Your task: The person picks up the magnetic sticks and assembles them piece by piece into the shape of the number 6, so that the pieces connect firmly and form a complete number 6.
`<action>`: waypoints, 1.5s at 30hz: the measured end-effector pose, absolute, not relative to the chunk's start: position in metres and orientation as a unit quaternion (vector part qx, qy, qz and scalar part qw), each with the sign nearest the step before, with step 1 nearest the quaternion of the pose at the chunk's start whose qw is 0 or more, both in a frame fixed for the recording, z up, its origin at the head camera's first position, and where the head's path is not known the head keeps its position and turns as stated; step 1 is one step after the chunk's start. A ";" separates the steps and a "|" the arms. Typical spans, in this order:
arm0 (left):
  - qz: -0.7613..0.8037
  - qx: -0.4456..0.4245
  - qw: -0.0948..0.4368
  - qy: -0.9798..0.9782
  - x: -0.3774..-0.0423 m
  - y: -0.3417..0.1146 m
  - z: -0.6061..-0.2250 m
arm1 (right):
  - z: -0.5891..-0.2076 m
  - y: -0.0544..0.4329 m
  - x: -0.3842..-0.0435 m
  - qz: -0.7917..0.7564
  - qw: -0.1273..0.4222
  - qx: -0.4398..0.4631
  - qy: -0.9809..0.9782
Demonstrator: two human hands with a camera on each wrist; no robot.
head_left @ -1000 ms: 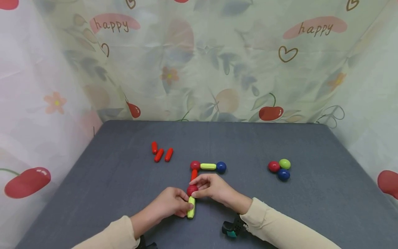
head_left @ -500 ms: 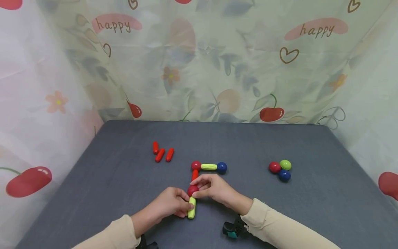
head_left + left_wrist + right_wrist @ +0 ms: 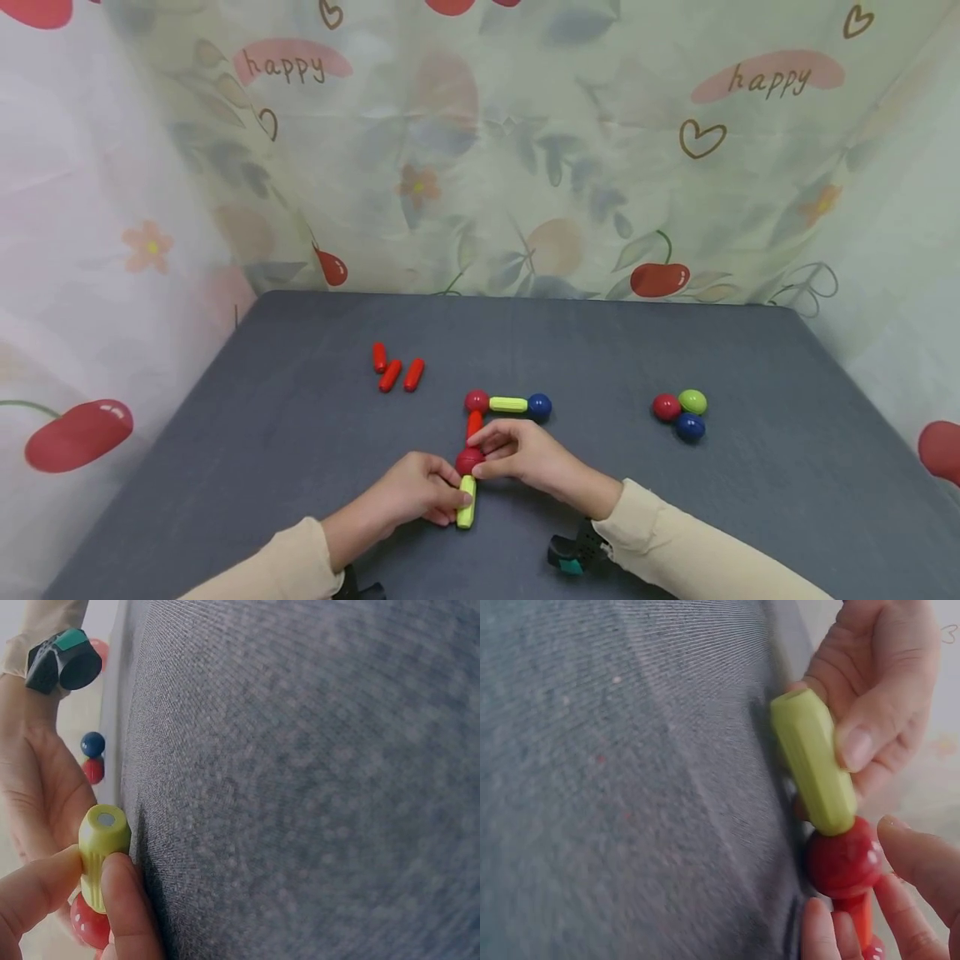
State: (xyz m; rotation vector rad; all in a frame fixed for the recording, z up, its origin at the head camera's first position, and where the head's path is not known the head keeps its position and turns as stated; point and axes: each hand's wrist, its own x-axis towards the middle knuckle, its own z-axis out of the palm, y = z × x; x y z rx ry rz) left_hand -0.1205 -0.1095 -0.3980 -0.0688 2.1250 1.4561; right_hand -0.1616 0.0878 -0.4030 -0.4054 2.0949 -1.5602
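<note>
My left hand [image 3: 420, 493] pinches a yellow-green magnetic rod [image 3: 96, 855] between thumb and fingers, low over the table. The rod's far end meets a red ball [image 3: 844, 859]; its near end, with a grey disc, is bare. My right hand [image 3: 528, 457] holds that ball with curled fingers, the thumb on its near side. Beyond it a red rod [image 3: 475, 422], partly hidden by the right fingers, leads to another red ball [image 3: 476, 402]. From there a second yellow-green rod [image 3: 508, 405] runs right to a blue ball [image 3: 539, 406].
Several things lie on the grey table [image 3: 247, 467]: loose red rods [image 3: 390, 376] at back left, and a red ball [image 3: 667, 407], a green ball [image 3: 693, 402] and a blue ball [image 3: 691, 427] clustered right. A patterned curtain [image 3: 510, 167] hangs around the table's back and sides.
The head view has shifted slightly, so everything sits a little further right in it. Both hands keep their places on the rod and ball.
</note>
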 end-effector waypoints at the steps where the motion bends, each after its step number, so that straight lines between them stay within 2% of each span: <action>1: 0.542 -0.028 0.279 0.792 -0.120 -0.109 -0.398 | -0.401 0.090 -0.161 -0.571 0.245 -0.149 0.769; 7: 0.537 -0.034 0.283 0.794 -0.122 -0.108 -0.400 | -0.385 0.111 -0.162 -0.548 0.219 -0.164 0.790; 15: 0.541 -0.035 0.284 0.791 -0.122 -0.108 -0.401 | -0.352 0.153 -0.157 -0.544 0.155 -0.151 0.811; 26: 0.548 -0.030 0.286 0.785 -0.123 -0.111 -0.404 | -0.334 0.219 -0.148 -0.495 0.001 -0.124 0.860; 31: 0.545 -0.031 0.290 0.786 -0.123 -0.110 -0.405 | -0.337 0.255 -0.147 -0.469 -0.037 -0.095 0.877; 37: 0.545 -0.032 0.289 0.786 -0.123 -0.110 -0.404 | -0.346 0.299 -0.150 -0.448 -0.045 -0.061 0.891; 45: 0.546 -0.032 0.288 0.786 -0.123 -0.109 -0.403 | -0.370 0.326 -0.158 -0.415 0.021 -0.018 0.909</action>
